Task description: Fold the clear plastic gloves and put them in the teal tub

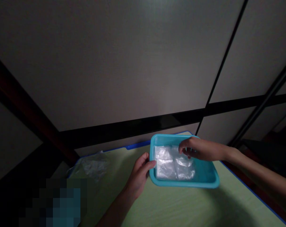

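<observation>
A turquoise plastic tray is tilted a little above the green tabletop. My left hand grips its left rim, thumb on top and fingers underneath. Inside the tray lie clear plastic bags, folded flat side by side against the left part. Over their upper right corner is my right hand, its fingers curled downward; whether they pinch any of the plastic is hidden. The right end of the tray's floor shows bare.
Crumpled clear plastic lies at the left of the green table, which has a blue edge. Behind stand pale cabinet doors with black trim. A blurred blue patch shows at the lower left.
</observation>
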A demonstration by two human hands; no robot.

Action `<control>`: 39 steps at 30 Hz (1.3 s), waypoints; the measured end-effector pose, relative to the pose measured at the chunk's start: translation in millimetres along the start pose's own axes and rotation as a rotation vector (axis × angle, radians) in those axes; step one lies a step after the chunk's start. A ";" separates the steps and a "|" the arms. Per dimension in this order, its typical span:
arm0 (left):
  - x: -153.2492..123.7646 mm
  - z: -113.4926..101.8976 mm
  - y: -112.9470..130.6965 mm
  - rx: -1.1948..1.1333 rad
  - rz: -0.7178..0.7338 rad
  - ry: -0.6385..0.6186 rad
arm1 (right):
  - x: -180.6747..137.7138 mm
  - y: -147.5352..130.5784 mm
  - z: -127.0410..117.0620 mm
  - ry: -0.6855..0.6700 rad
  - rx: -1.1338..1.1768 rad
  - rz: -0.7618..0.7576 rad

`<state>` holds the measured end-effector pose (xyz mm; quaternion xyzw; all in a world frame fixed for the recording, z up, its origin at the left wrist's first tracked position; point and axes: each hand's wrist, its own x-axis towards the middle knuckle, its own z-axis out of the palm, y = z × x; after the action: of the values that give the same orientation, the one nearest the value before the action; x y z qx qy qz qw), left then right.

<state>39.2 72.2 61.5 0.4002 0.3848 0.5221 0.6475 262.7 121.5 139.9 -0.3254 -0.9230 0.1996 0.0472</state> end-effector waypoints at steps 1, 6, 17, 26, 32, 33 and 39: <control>0.9 -0.7 -0.9 -0.004 0.004 0.006 | -2.8 1.6 -4.4 0.076 -0.008 0.020; 7.4 -5.2 -7.6 -0.034 0.016 0.063 | -20.2 30.7 -5.1 0.443 -0.057 0.301; 40.9 -5.8 -18.9 -0.150 0.031 0.203 | -21.7 85.7 40.9 0.317 0.590 0.556; 61.1 -10.6 -26.9 -0.165 0.048 0.207 | -8.6 96.7 41.3 0.407 0.631 0.553; 58.9 -11.2 -24.3 -0.138 0.055 0.174 | -9.1 98.9 45.4 0.394 0.585 0.530; 58.4 -11.2 -24.4 -0.131 0.059 0.169 | -9.5 99.1 46.1 0.389 0.560 0.522; 51.5 -14.7 -32.7 -0.065 0.081 0.242 | -10.4 88.7 37.1 0.398 0.081 0.517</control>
<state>45.9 120.2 21.7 0.3282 0.4265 0.6046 0.5873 314.4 165.4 70.9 -0.5796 -0.7737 0.1742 0.1871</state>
